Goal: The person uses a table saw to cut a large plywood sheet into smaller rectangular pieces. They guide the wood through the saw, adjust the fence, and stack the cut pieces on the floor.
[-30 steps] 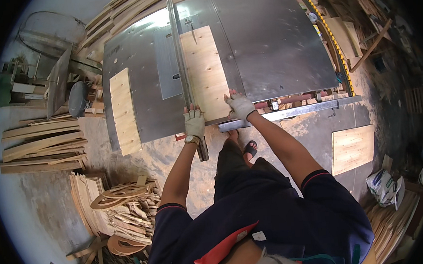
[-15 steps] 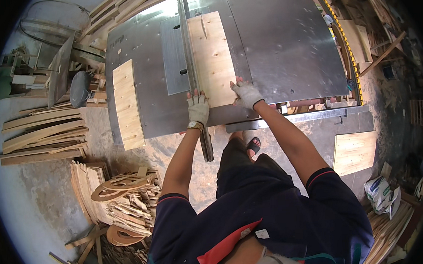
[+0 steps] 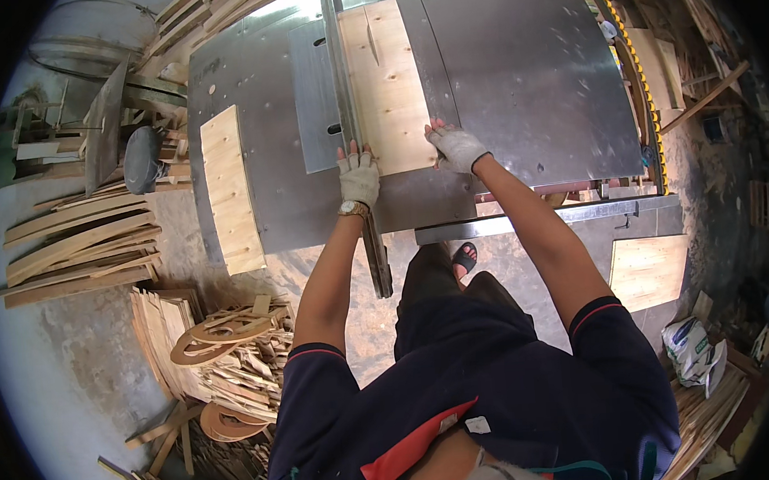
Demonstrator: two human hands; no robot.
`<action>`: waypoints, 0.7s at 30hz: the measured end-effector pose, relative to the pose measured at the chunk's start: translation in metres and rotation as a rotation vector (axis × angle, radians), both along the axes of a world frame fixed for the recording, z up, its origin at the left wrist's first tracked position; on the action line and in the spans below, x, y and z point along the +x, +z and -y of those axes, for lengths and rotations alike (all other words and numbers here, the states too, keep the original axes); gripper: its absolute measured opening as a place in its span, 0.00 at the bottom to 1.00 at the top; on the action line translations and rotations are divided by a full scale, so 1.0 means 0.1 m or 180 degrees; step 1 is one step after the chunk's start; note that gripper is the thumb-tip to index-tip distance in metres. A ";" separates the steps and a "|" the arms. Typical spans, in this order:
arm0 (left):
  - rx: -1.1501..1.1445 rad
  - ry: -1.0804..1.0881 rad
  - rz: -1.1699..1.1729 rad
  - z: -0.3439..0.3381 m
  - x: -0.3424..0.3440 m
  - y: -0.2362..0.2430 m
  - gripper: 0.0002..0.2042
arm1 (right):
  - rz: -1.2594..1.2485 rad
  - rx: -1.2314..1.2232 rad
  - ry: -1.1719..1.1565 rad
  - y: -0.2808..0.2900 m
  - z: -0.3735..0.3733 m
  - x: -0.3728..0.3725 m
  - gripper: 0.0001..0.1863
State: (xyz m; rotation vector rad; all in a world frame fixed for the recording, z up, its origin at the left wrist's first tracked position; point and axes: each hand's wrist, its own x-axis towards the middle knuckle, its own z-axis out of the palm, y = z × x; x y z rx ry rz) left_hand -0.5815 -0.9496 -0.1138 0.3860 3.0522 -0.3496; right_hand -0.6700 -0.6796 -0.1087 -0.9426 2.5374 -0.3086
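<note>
A pale plywood panel [image 3: 384,95] lies on the dark metal saw table [image 3: 524,73], beside a long straight metal fence [image 3: 335,67], with a thin blade [image 3: 372,43] visible in its upper part. My left hand [image 3: 357,173] wears a fingerless glove and lies along the fence at the panel's lower left, fingers stretched out. My right hand [image 3: 456,148], also gloved, touches the panel's lower right corner with fingers apart. A grey-blue insert plate [image 3: 310,104] is left of the fence. A narrower plywood strip [image 3: 230,188] lies further left on the table.
Cut boards [image 3: 77,250] and a heap of curved offcuts [image 3: 233,355] are at left. A metal rail [image 3: 542,217] runs along the table's front right, near a yellow-toothed bar [image 3: 634,66]. A square board [image 3: 646,272] and a white sack [image 3: 692,349] sit lower right.
The panel has slid away from me along the fence, higher in the picture. Both my hands have moved forward with it, and more bare table shows below its near edge.
</note>
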 end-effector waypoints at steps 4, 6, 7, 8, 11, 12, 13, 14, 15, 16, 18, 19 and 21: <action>-0.0002 0.0078 0.0229 0.00 -0.24 0.09 0.23 | 0.0010 0.0196 -0.0010 0.02 0.08 -0.23 0.52; -0.0145 0.0034 0.0222 0.02 -0.34 0.11 0.24 | 0.0037 0.0157 -0.0033 0.03 0.09 -0.33 0.52; -0.0267 0.0021 0.0282 0.02 -0.38 0.11 0.24 | 0.0077 0.0193 -0.0046 0.04 0.10 -0.37 0.52; -0.0230 0.0022 0.0215 0.03 -0.43 0.11 0.24 | 0.0048 0.0166 -0.0061 0.04 0.11 -0.41 0.52; -0.0260 0.0041 0.0188 0.06 -0.61 0.08 0.24 | 0.0017 0.0162 -0.0070 0.05 0.15 -0.58 0.53; -0.0259 0.0039 0.0202 0.08 -0.65 0.08 0.24 | 0.0045 0.0183 -0.0055 0.06 0.16 -0.62 0.53; -0.0288 0.0049 0.0221 0.09 -0.71 0.07 0.24 | 0.0088 0.0280 -0.0052 0.06 0.17 -0.68 0.53; -0.0281 0.0031 0.0157 0.09 -0.75 0.06 0.23 | 0.0077 0.0232 -0.0044 0.07 0.18 -0.72 0.53; -0.0306 0.0021 0.0117 0.10 -0.79 0.06 0.23 | 0.0100 0.0257 -0.0050 0.07 0.19 -0.77 0.53; -0.0337 0.0039 0.0194 0.11 -0.84 0.05 0.23 | 0.0140 0.0315 -0.0056 0.08 0.20 -0.81 0.53; -0.0351 0.0080 0.0268 0.12 -0.94 0.06 0.22 | 0.0117 0.0275 -0.0095 0.09 0.22 -0.90 0.53; -0.0362 0.0114 0.0360 0.13 -0.99 0.06 0.22 | 0.0121 0.0305 -0.0118 0.09 0.24 -0.94 0.53; -0.0325 0.0042 0.0244 0.16 -1.09 0.07 0.21 | 0.0099 0.0258 -0.0122 0.08 0.26 -1.03 0.53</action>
